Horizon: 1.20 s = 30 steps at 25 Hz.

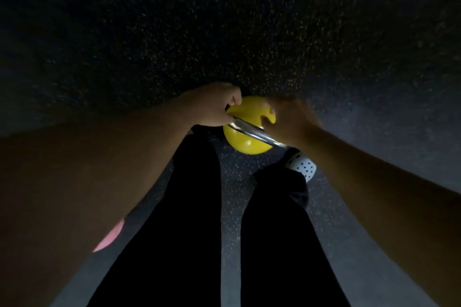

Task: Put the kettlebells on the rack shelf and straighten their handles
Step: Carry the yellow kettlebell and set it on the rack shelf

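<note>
A yellow kettlebell (245,142) with a bare steel handle (252,131) hangs or sits just above the dark speckled floor, between my feet. My left hand (214,104) is closed around the left end of the handle. My right hand (294,117), blurred by motion, grips the right end of the same handle. The bell's yellow body shows above and below the handle bar. No rack or shelf is in view.
Black speckled rubber floor (224,32) fills the frame ahead. My legs in black trousers (189,207) stand directly below the kettlebell, with a white perforated shoe (303,166) by its right side. The scene is dim.
</note>
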Each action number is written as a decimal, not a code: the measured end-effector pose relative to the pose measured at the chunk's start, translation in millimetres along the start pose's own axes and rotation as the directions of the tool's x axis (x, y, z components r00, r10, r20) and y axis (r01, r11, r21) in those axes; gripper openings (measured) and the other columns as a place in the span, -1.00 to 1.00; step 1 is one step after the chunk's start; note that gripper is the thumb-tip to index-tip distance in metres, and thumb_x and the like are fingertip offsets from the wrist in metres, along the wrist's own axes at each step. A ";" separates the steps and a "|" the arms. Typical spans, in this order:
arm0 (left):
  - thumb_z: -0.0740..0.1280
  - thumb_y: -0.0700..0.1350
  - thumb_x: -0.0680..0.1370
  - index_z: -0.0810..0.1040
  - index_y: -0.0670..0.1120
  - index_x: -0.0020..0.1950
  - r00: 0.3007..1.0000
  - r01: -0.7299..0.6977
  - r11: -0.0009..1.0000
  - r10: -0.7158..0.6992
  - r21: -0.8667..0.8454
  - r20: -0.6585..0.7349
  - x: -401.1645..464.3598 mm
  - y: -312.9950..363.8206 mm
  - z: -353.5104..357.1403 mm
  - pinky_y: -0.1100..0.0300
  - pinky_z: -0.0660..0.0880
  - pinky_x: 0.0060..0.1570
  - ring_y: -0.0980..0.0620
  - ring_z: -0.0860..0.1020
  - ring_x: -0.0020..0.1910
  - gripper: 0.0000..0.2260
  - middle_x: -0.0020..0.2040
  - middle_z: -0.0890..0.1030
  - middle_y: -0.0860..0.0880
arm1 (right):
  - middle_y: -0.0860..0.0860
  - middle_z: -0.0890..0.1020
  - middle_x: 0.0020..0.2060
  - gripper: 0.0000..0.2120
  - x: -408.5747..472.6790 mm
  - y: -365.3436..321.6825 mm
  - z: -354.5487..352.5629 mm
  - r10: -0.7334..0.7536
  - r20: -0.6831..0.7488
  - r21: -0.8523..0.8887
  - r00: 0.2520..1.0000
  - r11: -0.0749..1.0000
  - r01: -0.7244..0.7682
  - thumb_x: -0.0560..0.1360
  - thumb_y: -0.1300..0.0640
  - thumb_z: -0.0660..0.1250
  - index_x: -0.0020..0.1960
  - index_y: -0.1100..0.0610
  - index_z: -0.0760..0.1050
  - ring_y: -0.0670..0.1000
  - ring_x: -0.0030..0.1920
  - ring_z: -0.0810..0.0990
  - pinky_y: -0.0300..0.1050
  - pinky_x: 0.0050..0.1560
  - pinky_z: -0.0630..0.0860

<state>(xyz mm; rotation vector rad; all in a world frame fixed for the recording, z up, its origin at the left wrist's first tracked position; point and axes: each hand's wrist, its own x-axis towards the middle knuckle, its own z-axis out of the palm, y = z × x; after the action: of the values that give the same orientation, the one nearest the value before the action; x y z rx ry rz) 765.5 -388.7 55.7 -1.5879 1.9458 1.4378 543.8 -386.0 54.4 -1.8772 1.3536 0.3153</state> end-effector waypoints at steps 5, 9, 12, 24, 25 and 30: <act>0.44 -0.09 0.41 0.46 -0.06 0.23 0.992 -0.004 0.956 -0.034 0.292 0.122 37.5 -4.9 76.5 0.01 0.46 0.10 -0.09 0.44 0.22 -0.59 0.24 0.49 -0.05 | 0.15 0.51 0.14 -0.50 -16.6 55.9 71.2 0.095 0.221 -0.072 0.971 0.994 -0.080 0.45 -0.16 0.41 0.26 0.10 0.41 0.22 0.16 0.48 0.08 0.10 0.51; 0.46 0.06 0.48 0.46 -0.06 -0.08 0.993 0.000 0.972 -0.028 0.237 0.112 65.6 -19.2 97.5 0.06 0.45 -0.09 -0.12 0.54 0.03 -0.74 0.05 0.58 -0.12 | 0.16 0.61 -0.05 -0.73 3.6 75.1 87.6 0.076 0.270 0.119 0.960 0.987 -0.111 0.49 0.00 0.40 0.07 0.16 0.52 0.15 -0.11 0.57 -0.09 -0.20 0.45; 0.46 -0.03 0.46 0.54 -0.07 -0.11 0.992 -0.024 0.976 -0.004 0.216 0.127 71.1 -20.8 92.2 0.05 0.48 -0.19 -0.11 0.57 -0.11 -0.84 -0.11 0.58 -0.07 | 0.15 0.58 -0.15 -0.80 13.4 69.0 85.8 0.070 0.325 0.176 0.943 0.975 -0.133 0.47 0.03 0.42 -0.06 0.14 0.51 0.19 -0.14 0.58 -0.06 -0.24 0.46; 0.42 0.08 0.35 0.63 0.00 -0.24 0.969 -0.010 0.995 -0.015 -0.102 -0.246 -7.7 -14.3 -56.2 0.23 0.37 -0.41 -0.02 0.61 -0.32 -0.84 -0.34 0.57 0.03 | 0.07 0.64 -0.28 -0.73 49.2 -54.9 -78.3 0.022 0.048 -0.074 0.999 0.997 -0.019 0.31 -0.08 0.42 -0.10 0.07 0.64 0.13 -0.24 0.65 -0.11 -0.34 0.54; 0.43 0.07 0.36 0.63 0.00 -0.22 0.964 -0.029 0.995 0.003 -0.094 -0.268 -13.7 -19.2 -79.9 0.22 0.38 -0.42 -0.02 0.61 -0.32 -0.84 -0.33 0.59 0.01 | 0.07 0.64 -0.29 -0.72 56.1 -72.1 -94.2 0.004 0.013 -0.106 1.000 0.994 -0.003 0.32 -0.10 0.41 -0.09 0.07 0.65 0.13 -0.25 0.65 -0.13 -0.37 0.49; 0.43 0.06 0.37 0.54 0.03 -0.29 0.917 -0.075 0.997 0.059 -0.024 -0.394 -48.8 -61.1 -212.7 0.17 0.46 -0.41 0.00 0.60 -0.33 -0.85 -0.29 0.64 -0.03 | -0.01 0.57 -0.40 -0.72 110.4 -182.5 -175.0 -0.132 -0.134 -0.212 0.982 0.972 0.102 0.33 -0.14 0.38 -0.22 0.09 0.61 0.08 -0.32 0.61 -0.16 -0.38 0.41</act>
<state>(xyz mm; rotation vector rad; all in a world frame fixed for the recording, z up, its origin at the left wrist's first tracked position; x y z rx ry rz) 914.9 -523.0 160.7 -1.9723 2.2154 1.2593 708.7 -564.3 185.4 -2.1799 1.3415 0.2680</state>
